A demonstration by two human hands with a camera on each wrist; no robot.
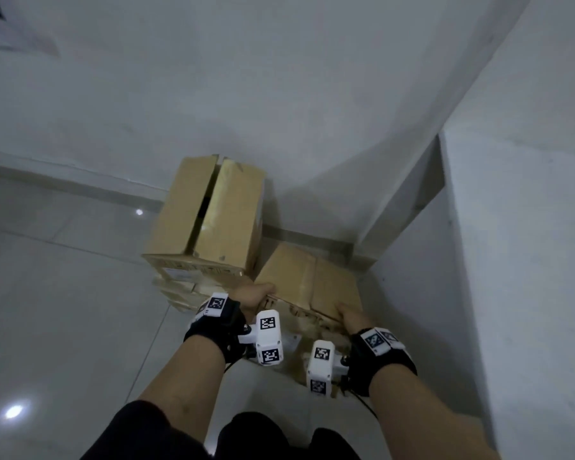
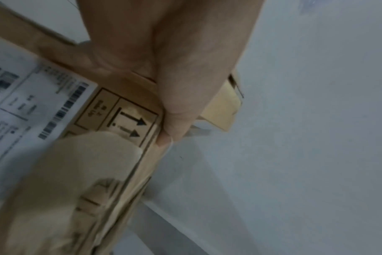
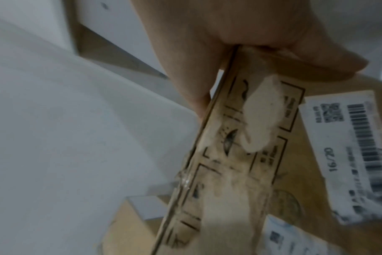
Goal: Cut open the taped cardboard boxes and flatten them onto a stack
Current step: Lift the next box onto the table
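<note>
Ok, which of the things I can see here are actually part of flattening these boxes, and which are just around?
Part of the job:
- cardboard box, gripped at its near edge by the left hand and the right hand
- taller box behind it, top flaps parted
- flattened cardboard under the taller box

Just around:
- tiled floor
- white walls
</note>
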